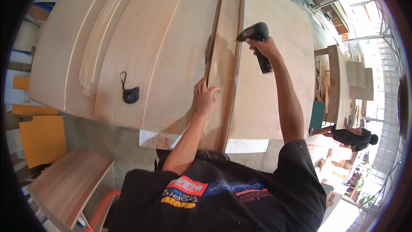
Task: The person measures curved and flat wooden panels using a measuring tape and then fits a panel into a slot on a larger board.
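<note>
A long wooden trough-like piece (219,111) with dark raised edges is laid lengthwise over pale panels (274,107), its near end toward the body, seemingly so that both edges can be reached. Its left edge is straddled by the half-open left hand (206,99), fingers bent and thumb spread, apparently for steadying; how firmly it is gripped cannot be told. By the right hand (265,48) a black cordless drill (257,31) is held, fingers wrapped around the grip, its nose pointed at the right edge (contact cannot be made out). A black case with a carabiner (130,95) is set aside on the left panel. Lettering in coloured blocks is printed on the black T-shirt (253,180); a small reddish mark is borne by the drill, too blurred to be read
</note>
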`<action>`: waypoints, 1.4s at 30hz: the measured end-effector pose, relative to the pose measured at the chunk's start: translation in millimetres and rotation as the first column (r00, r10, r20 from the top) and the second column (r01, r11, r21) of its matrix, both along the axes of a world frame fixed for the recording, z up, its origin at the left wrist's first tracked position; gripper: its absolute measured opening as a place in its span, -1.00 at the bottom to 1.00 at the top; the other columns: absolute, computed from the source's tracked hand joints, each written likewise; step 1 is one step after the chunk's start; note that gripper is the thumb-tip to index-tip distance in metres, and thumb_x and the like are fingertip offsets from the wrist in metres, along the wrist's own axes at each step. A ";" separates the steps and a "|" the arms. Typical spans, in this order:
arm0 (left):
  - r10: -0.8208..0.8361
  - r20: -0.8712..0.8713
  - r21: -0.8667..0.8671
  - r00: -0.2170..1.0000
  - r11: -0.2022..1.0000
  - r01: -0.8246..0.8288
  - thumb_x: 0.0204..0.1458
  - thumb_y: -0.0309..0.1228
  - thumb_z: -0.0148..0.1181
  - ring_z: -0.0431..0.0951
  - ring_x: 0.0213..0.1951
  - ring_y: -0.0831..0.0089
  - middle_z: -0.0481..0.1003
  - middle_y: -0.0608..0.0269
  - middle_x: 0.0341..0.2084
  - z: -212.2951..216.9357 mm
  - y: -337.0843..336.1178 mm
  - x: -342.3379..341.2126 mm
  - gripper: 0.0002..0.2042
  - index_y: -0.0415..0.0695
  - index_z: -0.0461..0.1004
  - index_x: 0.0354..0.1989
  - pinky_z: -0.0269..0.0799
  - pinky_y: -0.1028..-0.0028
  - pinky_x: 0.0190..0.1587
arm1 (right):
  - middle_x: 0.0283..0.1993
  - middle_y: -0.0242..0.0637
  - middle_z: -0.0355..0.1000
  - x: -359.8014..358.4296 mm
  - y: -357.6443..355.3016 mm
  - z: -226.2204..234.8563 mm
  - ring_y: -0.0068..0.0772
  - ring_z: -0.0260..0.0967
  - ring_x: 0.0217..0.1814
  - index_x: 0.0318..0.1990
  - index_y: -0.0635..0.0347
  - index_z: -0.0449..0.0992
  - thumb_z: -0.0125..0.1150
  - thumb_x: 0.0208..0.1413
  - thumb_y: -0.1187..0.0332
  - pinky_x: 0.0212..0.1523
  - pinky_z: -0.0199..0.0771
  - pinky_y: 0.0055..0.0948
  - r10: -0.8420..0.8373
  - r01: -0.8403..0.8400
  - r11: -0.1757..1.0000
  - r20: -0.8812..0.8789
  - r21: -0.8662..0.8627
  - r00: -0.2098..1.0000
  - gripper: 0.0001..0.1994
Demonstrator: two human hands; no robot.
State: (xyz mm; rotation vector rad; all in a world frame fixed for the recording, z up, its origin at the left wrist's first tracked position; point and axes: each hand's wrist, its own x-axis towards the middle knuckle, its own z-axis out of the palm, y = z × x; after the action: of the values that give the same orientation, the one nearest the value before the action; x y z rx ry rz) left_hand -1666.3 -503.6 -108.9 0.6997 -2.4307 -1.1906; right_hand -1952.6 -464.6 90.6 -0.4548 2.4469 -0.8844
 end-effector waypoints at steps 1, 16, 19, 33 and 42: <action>-0.008 0.012 -0.006 1.000 1.000 0.008 -0.12 -0.66 0.24 0.11 0.40 -0.05 0.17 -0.07 0.35 1.0 0.7 -3.5 -0.62 0.05 0.65 -0.13 0.06 0.00 0.37 | -0.48 -0.29 0.56 -27.9 -11.6 -5.7 -0.49 0.49 -0.51 -0.30 0.28 0.66 0.47 0.01 0.17 -0.40 0.53 -0.44 -0.008 0.008 1.000 -0.011 0.010 1.000 -0.69; -0.041 0.159 0.021 0.986 0.999 0.038 -0.13 -0.68 0.24 0.10 0.40 -0.03 0.14 -0.03 0.35 17.8 -0.6 -3.0 -0.58 0.11 0.58 -0.10 0.10 0.00 0.33 | -0.48 -0.25 0.58 -151.7 -111.7 -41.9 -0.45 0.53 -0.54 -0.34 0.31 0.65 0.50 -0.03 0.15 -0.44 0.54 -0.44 -0.035 0.034 0.994 0.014 0.104 0.999 -0.66; -0.036 0.152 0.008 0.988 0.999 0.035 -0.17 -0.71 0.22 0.11 0.40 -0.04 0.15 -0.03 0.33 19.3 0.5 -4.6 -0.55 0.11 0.57 -0.10 0.12 0.03 0.32 | -0.43 -0.22 0.59 -156.0 -111.1 -44.2 -0.45 0.53 -0.52 -0.21 0.33 0.65 0.51 -0.02 0.13 -0.45 0.54 -0.48 -0.022 0.019 0.992 0.022 0.124 1.000 -0.60; -0.055 0.178 0.060 0.982 0.997 0.045 -0.18 -0.72 0.22 0.07 0.42 -0.05 0.12 -0.05 0.37 18.2 0.1 -4.8 -0.53 0.12 0.58 -0.10 0.07 0.01 0.33 | -0.48 -0.28 0.55 -165.5 -138.2 -48.7 -0.46 0.49 -0.52 -0.37 0.28 0.66 0.49 -0.02 0.22 -0.41 0.52 -0.38 0.131 -0.126 0.956 -0.002 0.266 0.991 -0.73; -0.073 0.203 0.029 0.976 0.997 0.068 -0.14 -0.64 0.29 0.07 0.42 -0.05 0.06 -0.04 0.42 11.9 1.5 -4.2 -0.54 0.15 0.58 -0.04 0.08 -0.03 0.33 | -0.51 -0.29 0.53 -149.4 -139.1 -44.2 -0.47 0.46 -0.58 -0.40 0.27 0.63 0.47 -0.02 0.22 -0.49 0.49 -0.46 0.084 -0.068 0.971 -0.061 0.228 0.995 -0.74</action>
State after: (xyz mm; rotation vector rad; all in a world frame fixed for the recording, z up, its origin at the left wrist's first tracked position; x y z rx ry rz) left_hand -1670.5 -502.2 -97.0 0.7829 -2.6345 -1.2281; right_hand -2102.0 -603.7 46.3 -0.5000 2.5367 -0.5586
